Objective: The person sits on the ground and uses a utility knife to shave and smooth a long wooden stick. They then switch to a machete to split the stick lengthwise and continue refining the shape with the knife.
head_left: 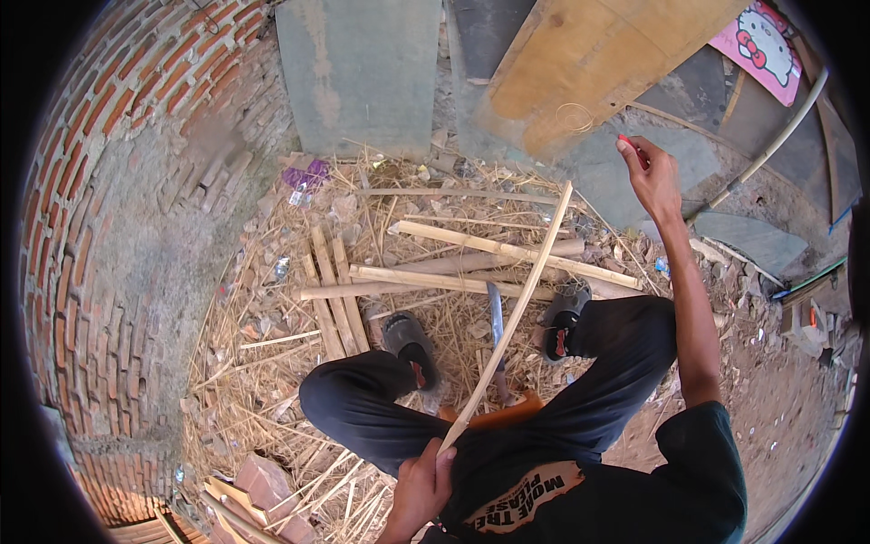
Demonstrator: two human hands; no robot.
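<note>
My left hand (422,485) is closed around the lower end of a long pale bamboo strip (512,319), close to my lap. The strip slants up and away to the right, between my knees. Out at the upper right, my right hand (654,177) is raised, its fingers closed on a small red object (630,148), perhaps a handle; its kind is not clear. A thin pale curl (574,118) shows left of that hand, against the brown board. Between my feet a machete (497,313) rests with its blade pointing away, partly behind the strip.
Split bamboo pieces (471,240) lie crossed beyond my feet, with more slats (335,299) to their left. Straw and scraps litter the ground. A brick wall (109,299) rises on the left. Grey panels (358,82) and a brown board (589,63) stand at the back.
</note>
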